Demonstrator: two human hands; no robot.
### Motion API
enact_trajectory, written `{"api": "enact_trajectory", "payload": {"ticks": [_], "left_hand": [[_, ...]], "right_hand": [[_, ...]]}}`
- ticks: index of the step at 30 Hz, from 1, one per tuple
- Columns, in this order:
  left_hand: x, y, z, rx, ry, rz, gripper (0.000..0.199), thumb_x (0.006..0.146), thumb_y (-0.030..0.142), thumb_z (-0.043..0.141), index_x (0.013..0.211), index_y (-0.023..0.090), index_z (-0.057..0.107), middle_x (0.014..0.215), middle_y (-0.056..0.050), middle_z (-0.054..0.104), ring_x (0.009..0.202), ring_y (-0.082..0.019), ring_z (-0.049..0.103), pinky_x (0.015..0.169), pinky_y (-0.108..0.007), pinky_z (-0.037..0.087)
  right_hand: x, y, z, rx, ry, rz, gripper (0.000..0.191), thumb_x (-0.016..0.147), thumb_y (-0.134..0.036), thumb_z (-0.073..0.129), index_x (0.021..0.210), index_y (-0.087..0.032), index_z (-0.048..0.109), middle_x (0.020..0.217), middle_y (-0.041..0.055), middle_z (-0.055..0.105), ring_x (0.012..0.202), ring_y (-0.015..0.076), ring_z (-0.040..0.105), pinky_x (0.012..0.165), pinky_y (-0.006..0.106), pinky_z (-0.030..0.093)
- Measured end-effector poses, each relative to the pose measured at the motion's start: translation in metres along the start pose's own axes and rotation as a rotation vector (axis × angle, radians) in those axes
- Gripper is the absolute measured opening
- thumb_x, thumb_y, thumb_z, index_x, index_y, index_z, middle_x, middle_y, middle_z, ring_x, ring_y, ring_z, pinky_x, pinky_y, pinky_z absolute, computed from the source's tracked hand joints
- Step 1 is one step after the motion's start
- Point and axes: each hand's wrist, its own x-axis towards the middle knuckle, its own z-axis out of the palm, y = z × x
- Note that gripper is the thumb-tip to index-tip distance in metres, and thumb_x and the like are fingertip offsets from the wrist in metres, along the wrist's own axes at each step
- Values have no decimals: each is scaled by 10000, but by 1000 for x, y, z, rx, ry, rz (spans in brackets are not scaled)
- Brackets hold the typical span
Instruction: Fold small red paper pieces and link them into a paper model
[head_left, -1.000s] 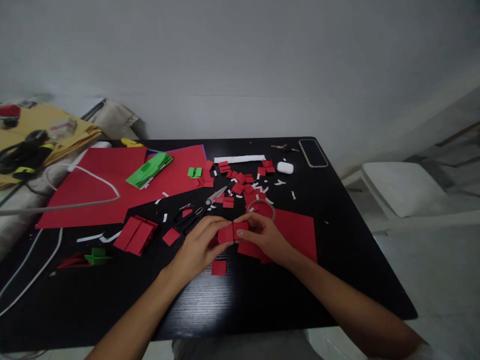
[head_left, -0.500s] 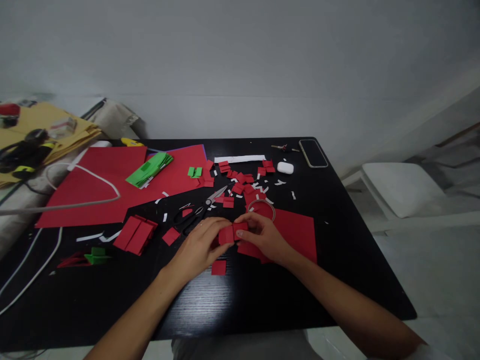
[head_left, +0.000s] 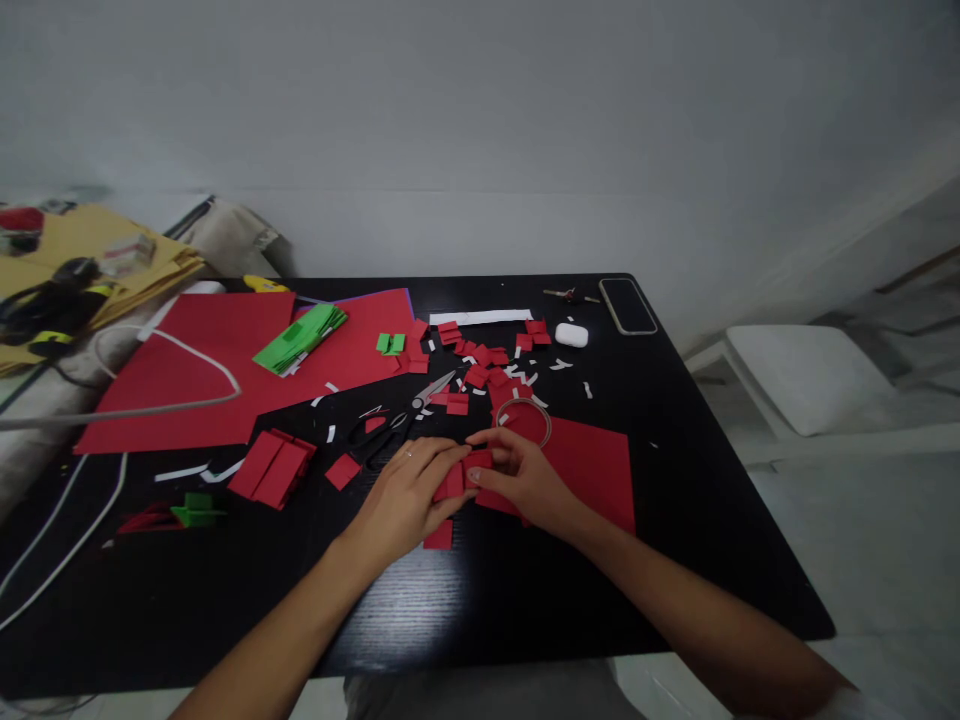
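My left hand and my right hand meet near the table's middle, both closed on a small folded red paper piece. The left fingers lie over its left half, while my right thumb and fingers pinch its right half. Part of the piece is hidden by the fingers. Just below lies a flat red paper square. Beyond my left hand rest black-handled scissors, blades pointing away. A roll of tape lies on a red sheet beside my right hand.
Small red folded pieces and white scraps are scattered beyond my hands. At left are a red paper stack, a green bundle, large red sheets and a white cable. A phone and white case lie back right.
Both hands, still on the red paper piece, have shifted slightly; the left fingers now cover more of it. The piece looks a little more tilted. Other things stay put.
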Motion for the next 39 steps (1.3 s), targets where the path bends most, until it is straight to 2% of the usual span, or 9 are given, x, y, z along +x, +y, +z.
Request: {"api": "enact_trajectory", "payload": {"ticks": [11, 17, 24, 39], "left_hand": [[-1, 0, 1, 11, 45, 22, 380, 941, 270, 685, 1297, 167, 606, 1135, -122, 690, 1007, -256, 693, 897, -409, 579], [0, 1, 0, 27, -15, -1, 455, 933, 293, 699, 1351, 165, 574, 1160, -128, 677, 1031, -272, 683, 901, -433, 584], [-2, -1, 4, 37, 15, 16, 385, 961, 295, 661, 1305, 148, 574, 1148, -136, 685, 1026, -266, 691, 902, -414, 593], [-2, 0, 4, 11, 42, 22, 346, 946, 272, 675, 1260, 137, 620, 1138, -134, 689, 1017, -250, 691, 909, -384, 588]], "right_hand": [[2, 1, 0, 15, -4, 23, 373, 733, -310, 837, 1065, -212, 698, 861, 0, 770, 781, 181, 733, 793, 330, 557], [2, 1, -1, 21, -4, 25, 371, 732, -305, 834, 1065, -203, 707, 797, -19, 762, 742, 162, 721, 763, 305, 548], [2, 2, -1, -3, 7, 44, 401, 728, -300, 830, 1092, -204, 690, 776, -26, 758, 707, 158, 713, 749, 307, 532], [1, 2, 0, 23, 0, 50, 403, 717, -291, 838, 1084, -208, 694, 822, -22, 774, 759, 160, 730, 780, 306, 542]]}}
